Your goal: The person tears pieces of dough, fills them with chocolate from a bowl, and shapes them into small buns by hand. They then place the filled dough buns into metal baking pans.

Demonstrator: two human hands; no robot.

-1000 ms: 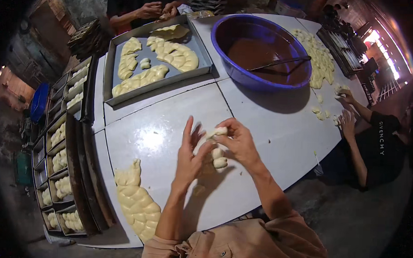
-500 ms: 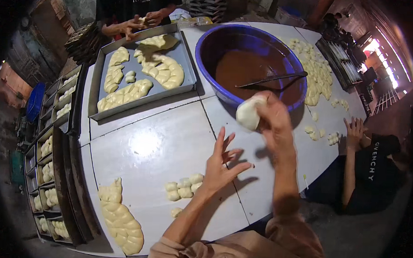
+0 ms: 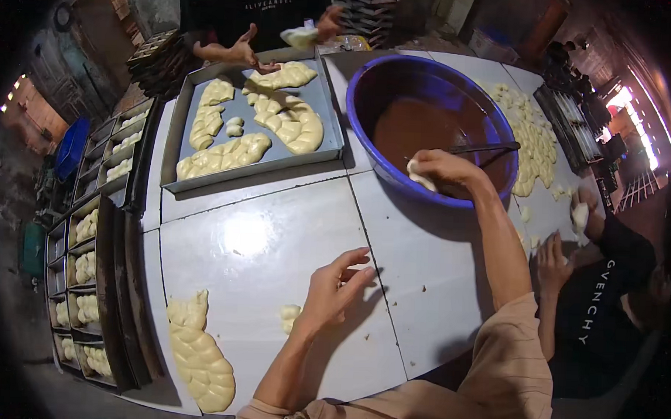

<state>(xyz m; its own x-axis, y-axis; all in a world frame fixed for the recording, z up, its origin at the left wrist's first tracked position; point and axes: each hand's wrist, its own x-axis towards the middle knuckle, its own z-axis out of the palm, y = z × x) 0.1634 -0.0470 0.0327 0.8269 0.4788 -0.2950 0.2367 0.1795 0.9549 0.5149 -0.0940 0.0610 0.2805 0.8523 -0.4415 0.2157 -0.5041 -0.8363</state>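
Observation:
My right hand pinches a piece of pale dough at the near rim of a large blue-purple tub. Brown filling covers the tub's bottom, and a dark stick-like utensil rests in it. Over the white tabletop, my left hand holds nothing, its thumb and fingers loosely bent and apart. Small dough balls lie beside my left wrist; the forearm may cover more. Farther left is a big scored slab of dough.
A metal tray with dough slabs stands at the far left. Beyond it a co-worker's hand hovers. At right, another co-worker's hands work near spread dough. Racked tins of dough line the left edge.
My right hand has carried the dough piece to the tub's near rim. My left hand has lowered slightly leftward, its fingers less spread. Both co-workers' hands have moved.

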